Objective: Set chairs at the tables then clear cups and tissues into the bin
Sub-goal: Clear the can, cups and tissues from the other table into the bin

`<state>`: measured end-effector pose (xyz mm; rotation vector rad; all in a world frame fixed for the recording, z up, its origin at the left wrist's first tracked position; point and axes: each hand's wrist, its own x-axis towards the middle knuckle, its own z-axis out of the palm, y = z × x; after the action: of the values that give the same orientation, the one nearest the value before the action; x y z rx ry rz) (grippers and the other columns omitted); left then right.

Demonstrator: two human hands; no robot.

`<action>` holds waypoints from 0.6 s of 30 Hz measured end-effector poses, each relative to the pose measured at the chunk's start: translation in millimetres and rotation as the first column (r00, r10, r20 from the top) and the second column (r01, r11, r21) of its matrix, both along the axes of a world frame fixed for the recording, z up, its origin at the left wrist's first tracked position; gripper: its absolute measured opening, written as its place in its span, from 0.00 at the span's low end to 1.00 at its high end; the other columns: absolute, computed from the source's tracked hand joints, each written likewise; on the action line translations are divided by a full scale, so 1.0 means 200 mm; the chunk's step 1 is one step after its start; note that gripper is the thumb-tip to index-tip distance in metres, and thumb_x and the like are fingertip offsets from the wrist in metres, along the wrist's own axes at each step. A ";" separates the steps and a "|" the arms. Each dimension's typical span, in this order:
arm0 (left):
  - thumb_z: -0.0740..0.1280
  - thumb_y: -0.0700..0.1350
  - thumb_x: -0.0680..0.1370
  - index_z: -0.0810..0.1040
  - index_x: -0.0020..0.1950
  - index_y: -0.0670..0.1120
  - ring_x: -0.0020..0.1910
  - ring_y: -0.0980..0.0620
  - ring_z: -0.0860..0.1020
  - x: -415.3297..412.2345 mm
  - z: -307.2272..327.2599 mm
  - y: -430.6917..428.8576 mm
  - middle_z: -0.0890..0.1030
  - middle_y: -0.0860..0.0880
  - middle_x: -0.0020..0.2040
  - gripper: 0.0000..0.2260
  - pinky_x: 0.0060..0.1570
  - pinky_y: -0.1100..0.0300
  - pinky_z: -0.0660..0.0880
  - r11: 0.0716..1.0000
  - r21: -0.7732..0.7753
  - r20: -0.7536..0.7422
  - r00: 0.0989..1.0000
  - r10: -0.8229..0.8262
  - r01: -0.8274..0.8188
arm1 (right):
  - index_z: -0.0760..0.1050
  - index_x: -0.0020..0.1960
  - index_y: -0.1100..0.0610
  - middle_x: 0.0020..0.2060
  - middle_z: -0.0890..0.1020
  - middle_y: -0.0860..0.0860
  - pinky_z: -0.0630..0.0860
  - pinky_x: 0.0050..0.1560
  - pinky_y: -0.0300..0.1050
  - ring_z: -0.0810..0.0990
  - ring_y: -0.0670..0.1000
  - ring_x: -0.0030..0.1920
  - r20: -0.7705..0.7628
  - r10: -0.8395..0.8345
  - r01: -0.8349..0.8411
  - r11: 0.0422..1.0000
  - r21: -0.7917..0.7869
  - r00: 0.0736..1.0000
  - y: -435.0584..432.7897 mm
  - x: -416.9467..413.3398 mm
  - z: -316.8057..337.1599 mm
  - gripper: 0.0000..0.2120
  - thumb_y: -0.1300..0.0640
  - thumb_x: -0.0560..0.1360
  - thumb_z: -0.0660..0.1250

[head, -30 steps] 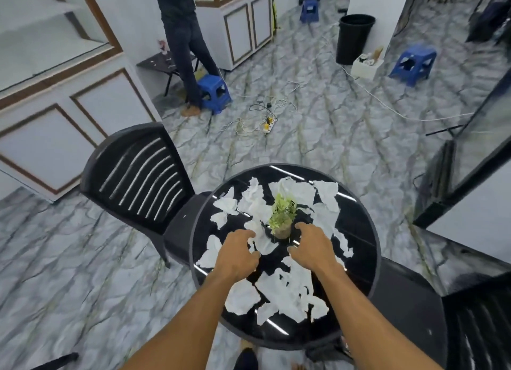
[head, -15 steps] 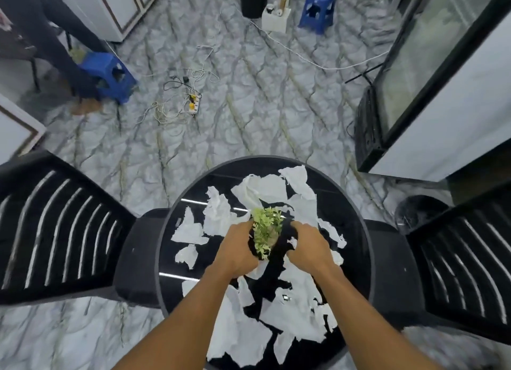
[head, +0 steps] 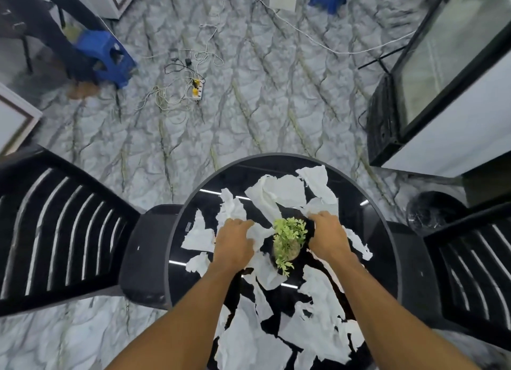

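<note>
Torn white tissues (head: pixel 279 195) lie scattered over the round black desk (head: pixel 381 231), with a small green plant (head: pixel 289 237) at its middle. The left hand (head: pixel 235 245) rests on tissue left of the plant, fingers curled onto a piece. The right hand (head: pixel 327 238) presses tissue right of the plant, fingers bent down. A black chair (head: pixel 63 228) stands left, another chair (head: pixel 470 273) right.
</note>
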<state>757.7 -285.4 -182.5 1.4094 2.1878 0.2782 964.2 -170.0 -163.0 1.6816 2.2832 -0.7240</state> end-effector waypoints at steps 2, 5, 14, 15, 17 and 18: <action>0.64 0.41 0.79 0.81 0.62 0.49 0.57 0.49 0.73 -0.01 -0.02 0.00 0.81 0.50 0.52 0.14 0.55 0.56 0.73 0.999 0.033 -0.013 1.000 -0.016 0.016 | 0.73 0.69 0.54 0.60 0.74 0.52 0.75 0.60 0.50 0.69 0.55 0.64 -0.031 -0.021 0.021 1.000 0.002 0.999 -0.02 0.02 -0.04 0.29 0.69 0.69 0.69; 0.62 0.38 0.79 0.83 0.52 0.46 0.52 0.49 0.73 -0.03 -0.01 0.02 0.80 0.50 0.43 0.11 0.47 0.57 0.72 0.996 0.089 0.030 1.000 -0.002 0.000 | 0.70 0.72 0.54 0.61 0.75 0.53 0.73 0.62 0.48 0.69 0.55 0.64 -0.082 -0.080 0.082 0.996 0.023 0.993 -0.02 0.02 -0.07 0.32 0.73 0.70 0.65; 0.70 0.49 0.76 0.76 0.68 0.53 0.60 0.50 0.71 0.01 -0.01 0.06 0.80 0.53 0.59 0.21 0.61 0.56 0.68 0.959 -0.044 -0.097 0.954 -0.283 0.280 | 0.82 0.54 0.64 0.49 0.83 0.60 0.80 0.49 0.54 0.82 0.59 0.49 -0.077 -0.200 0.197 0.980 -0.036 0.977 0.00 0.07 -0.09 0.13 0.71 0.74 0.63; 0.68 0.46 0.77 0.79 0.66 0.51 0.56 0.50 0.72 0.02 -0.02 0.06 0.81 0.52 0.55 0.17 0.58 0.56 0.68 0.957 -0.026 -0.112 0.950 -0.291 0.290 | 0.83 0.51 0.63 0.48 0.83 0.59 0.81 0.47 0.54 0.82 0.58 0.48 -0.080 -0.192 0.192 0.981 -0.011 0.978 0.00 0.08 -0.10 0.10 0.68 0.75 0.64; 0.69 0.40 0.76 0.85 0.57 0.48 0.49 0.50 0.72 0.04 -0.03 0.05 0.84 0.52 0.46 0.12 0.51 0.55 0.71 0.969 0.144 -0.051 0.979 -0.196 0.201 | 0.84 0.45 0.60 0.46 0.82 0.54 0.79 0.43 0.50 0.78 0.54 0.50 -0.129 -0.162 0.175 0.980 0.097 0.978 -0.02 0.10 -0.10 0.07 0.63 0.76 0.67; 0.70 0.38 0.75 0.86 0.53 0.47 0.45 0.50 0.72 0.04 -0.03 0.05 0.83 0.53 0.42 0.10 0.48 0.54 0.72 0.961 0.241 -0.002 0.990 -0.140 0.136 | 0.84 0.42 0.58 0.47 0.80 0.50 0.76 0.43 0.46 0.75 0.51 0.52 -0.193 -0.152 0.184 0.970 0.158 0.969 -0.02 0.11 -0.10 0.07 0.61 0.76 0.68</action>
<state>766.2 -274.6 -187.9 1.6769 2.0854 0.5165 985.9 -174.8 -183.0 1.9856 2.4076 -0.7567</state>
